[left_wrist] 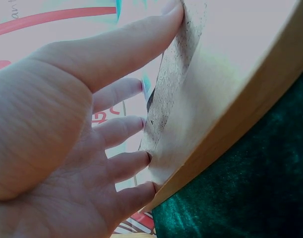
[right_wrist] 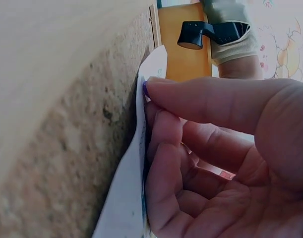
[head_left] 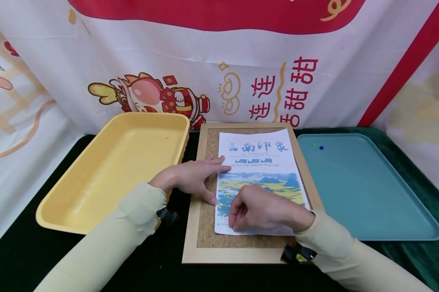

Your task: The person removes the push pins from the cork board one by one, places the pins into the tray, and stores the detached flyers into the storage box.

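Observation:
A printed paper poster with a yellow and blue landscape lies on a wood-framed cork board. My left hand rests at the poster's left edge, fingers spread and thumb touching down lower along that edge. Near the lower left corner, my right hand pinches a small purple pushpin between thumb and index finger, right against the paper. Most of the pin is hidden by the fingertips. In the right wrist view the paper's corner curls up off the cork.
To the left stands a deep yellow tray. A flat blue tray on the right bears a small green piece and a small blue piece. Dark green cloth covers the table, and a printed curtain hangs behind.

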### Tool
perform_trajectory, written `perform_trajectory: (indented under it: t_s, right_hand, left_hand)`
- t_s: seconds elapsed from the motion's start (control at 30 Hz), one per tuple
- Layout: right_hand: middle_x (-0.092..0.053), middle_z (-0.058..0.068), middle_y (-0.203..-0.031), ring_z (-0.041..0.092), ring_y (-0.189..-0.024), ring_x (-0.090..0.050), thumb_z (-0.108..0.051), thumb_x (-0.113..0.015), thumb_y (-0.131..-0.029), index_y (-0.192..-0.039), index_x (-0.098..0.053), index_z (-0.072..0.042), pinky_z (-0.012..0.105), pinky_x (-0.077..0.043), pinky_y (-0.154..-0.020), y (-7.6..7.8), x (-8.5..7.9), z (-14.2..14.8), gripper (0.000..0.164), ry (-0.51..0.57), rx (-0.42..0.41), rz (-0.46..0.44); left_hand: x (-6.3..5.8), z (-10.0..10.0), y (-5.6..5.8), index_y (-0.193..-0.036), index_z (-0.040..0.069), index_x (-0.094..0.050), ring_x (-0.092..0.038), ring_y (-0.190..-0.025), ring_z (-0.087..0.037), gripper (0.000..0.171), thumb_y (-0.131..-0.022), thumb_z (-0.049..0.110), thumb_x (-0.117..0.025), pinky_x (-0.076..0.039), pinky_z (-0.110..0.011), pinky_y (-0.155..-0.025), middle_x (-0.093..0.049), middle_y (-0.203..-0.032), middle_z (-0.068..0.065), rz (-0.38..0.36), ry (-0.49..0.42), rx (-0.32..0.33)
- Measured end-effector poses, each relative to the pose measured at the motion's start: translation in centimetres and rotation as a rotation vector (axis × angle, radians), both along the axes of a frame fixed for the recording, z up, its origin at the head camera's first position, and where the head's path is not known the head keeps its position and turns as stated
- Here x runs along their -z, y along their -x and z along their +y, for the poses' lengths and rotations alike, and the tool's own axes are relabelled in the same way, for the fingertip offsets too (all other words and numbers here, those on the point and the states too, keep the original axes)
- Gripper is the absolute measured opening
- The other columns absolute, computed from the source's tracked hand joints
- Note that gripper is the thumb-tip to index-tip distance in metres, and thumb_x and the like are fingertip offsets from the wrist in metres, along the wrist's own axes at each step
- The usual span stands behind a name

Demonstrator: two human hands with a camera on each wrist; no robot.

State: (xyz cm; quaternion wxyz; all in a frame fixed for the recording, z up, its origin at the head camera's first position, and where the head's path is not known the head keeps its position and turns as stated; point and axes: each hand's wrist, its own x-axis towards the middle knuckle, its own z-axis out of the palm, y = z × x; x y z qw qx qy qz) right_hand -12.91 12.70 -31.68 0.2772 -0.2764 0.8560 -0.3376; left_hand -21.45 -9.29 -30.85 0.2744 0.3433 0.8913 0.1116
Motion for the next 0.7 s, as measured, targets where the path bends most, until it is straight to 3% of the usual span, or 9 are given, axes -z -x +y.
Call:
perform_trajectory:
  t_s: [0.4,0.7]
  right_hand:
    - [-0.068,-0.004,-0.073,0.009,-0.062,-0.053,-0.002,-0.070,-0.094,-0.081,-0.077,-0.019,0.024,-0.044,-0.062,-0.01,0.00,0.14,0.023,-0.001,-0.041,-0.021]
    - [-0.069,0.000,-0.083,0.013,-0.071,-0.056,0.001,-0.066,-0.095,-0.089,-0.076,-0.014,0.025,-0.046,-0.068,0.53,-0.05,0.45,0.019,0.060,-0.037,-0.129]
  left_hand:
    - [-0.03,-0.05,-0.08,-0.170,0.022,-0.031,-0.002,-0.168,-0.035,0.095,-0.092,0.040,-0.083,-0.012,-0.058,-0.135,-0.005,-0.181,-0.005,0.009,-0.004,0.005]
    - [0.02,-0.11,-0.10,-0.170,0.022,-0.031,-0.001,-0.168,-0.034,0.096,-0.092,0.041,-0.084,-0.011,-0.058,-0.135,-0.005,-0.181,-0.005,0.007,-0.005,-0.001]
